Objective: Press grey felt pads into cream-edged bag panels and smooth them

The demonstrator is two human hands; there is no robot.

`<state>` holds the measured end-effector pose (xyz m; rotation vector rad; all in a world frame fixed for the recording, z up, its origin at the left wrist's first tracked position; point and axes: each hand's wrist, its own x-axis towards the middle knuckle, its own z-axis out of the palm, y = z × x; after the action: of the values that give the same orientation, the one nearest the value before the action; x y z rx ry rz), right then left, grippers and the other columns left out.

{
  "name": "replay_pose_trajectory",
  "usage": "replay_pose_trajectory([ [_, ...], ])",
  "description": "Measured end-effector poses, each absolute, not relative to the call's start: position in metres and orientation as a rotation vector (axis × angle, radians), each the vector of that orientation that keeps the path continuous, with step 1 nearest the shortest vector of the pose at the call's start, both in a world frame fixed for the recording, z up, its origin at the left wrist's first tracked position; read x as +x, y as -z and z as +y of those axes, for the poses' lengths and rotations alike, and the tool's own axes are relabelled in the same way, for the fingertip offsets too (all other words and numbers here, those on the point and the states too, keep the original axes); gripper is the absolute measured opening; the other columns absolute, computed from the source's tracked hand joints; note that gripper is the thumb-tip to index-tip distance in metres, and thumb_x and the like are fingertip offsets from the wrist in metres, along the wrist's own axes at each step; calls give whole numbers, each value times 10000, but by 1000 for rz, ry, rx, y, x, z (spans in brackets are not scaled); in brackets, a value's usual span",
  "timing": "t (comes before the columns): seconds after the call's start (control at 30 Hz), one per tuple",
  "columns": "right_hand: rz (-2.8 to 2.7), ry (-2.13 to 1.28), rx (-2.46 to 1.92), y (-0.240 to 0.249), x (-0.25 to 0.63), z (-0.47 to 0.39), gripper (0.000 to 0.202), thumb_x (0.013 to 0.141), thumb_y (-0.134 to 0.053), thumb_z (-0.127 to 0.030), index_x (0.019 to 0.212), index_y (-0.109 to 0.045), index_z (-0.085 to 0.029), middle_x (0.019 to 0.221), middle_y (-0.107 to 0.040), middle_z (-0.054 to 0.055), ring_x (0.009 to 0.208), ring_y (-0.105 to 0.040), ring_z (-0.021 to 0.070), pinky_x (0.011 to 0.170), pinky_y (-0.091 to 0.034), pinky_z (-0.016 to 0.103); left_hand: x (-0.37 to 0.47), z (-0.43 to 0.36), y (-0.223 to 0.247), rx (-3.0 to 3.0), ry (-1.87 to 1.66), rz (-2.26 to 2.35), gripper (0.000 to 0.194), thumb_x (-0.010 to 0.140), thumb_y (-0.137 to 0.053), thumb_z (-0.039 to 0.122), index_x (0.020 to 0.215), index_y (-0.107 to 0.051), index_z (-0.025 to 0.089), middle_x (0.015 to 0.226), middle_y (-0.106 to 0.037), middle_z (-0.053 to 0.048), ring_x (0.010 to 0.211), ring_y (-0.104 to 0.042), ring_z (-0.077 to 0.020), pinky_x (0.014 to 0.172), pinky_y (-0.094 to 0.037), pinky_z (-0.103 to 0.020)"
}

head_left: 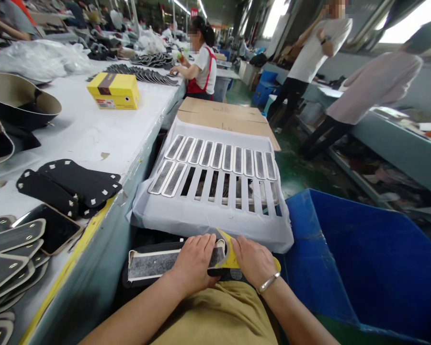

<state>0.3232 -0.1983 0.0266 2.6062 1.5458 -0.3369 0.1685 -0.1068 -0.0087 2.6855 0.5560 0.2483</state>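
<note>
Across my lap lies a long black padded piece [153, 263] with a grey, white-edged rectangular panel on top. My left hand [192, 261] is closed around its right part, thumb low and fingers over the panel. Just beside it, my right hand [255, 261] grips a flat yellow piece [222, 261] with a pale curved edge against the panel's right end. A yellow rounded end shows past my right palm; whether it is a tool or a film I cannot tell. Directly ahead, a white slotted board [208, 218] carries several grey strips with white borders [217, 155].
On the left table [129, 127] are black padded pieces [82, 184], stacked grey-faced pieces [10, 258] and a yellow box [113, 91]. A large blue bin [319, 249] stands close on my right. Behind the board lies cardboard [222, 115]; other people sit and stand farther back.
</note>
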Motion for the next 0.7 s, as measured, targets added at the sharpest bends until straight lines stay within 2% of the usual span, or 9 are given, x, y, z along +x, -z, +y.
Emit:
replay_pose_trajectory([
  [0.23,1621,18,2583,-26,319,-189,365,952,-282,-304,750,-565,-193,680,-664,49,644,-632,187,583,-347,293,171,-112,9,2726,-255,631,803,626,-605,359,1325,-352,57,1350,-414,-199,1223,-383,-318,1018,-289,-443],
  [0.37,1697,-86,2573,-20,320,-188,336,940,-332,-282,717,-566,-190,640,-649,40,605,-619,179,574,-320,298,176,-115,8,2759,-286,679,875,612,-619,323,1353,-276,9,1451,-228,-237,1288,-297,-339,1029,-278,-455],
  [0.47,1737,-101,2553,-18,323,-187,340,939,-335,-291,710,-565,-189,625,-637,35,587,-606,178,574,-306,302,179,-112,6,2741,-251,633,951,593,-629,328,1382,-208,6,1474,-149,-234,1267,-325,-339,993,-326,-445],
  [0.57,1793,-100,2520,-16,327,-186,341,940,-328,-291,713,-563,-192,632,-636,33,587,-599,181,575,-298,303,181,-108,6,2707,-201,613,979,583,-629,340,1392,-188,11,1474,-147,-236,1198,-404,-339,940,-372,-435],
  [0.7,1838,-84,2506,-13,330,-186,336,940,-332,-300,715,-559,-196,620,-631,26,578,-594,182,571,-291,303,179,-107,10,2668,-307,586,952,600,-612,350,1396,-193,37,1456,-215,-229,1203,-397,-335,928,-377,-425],
])
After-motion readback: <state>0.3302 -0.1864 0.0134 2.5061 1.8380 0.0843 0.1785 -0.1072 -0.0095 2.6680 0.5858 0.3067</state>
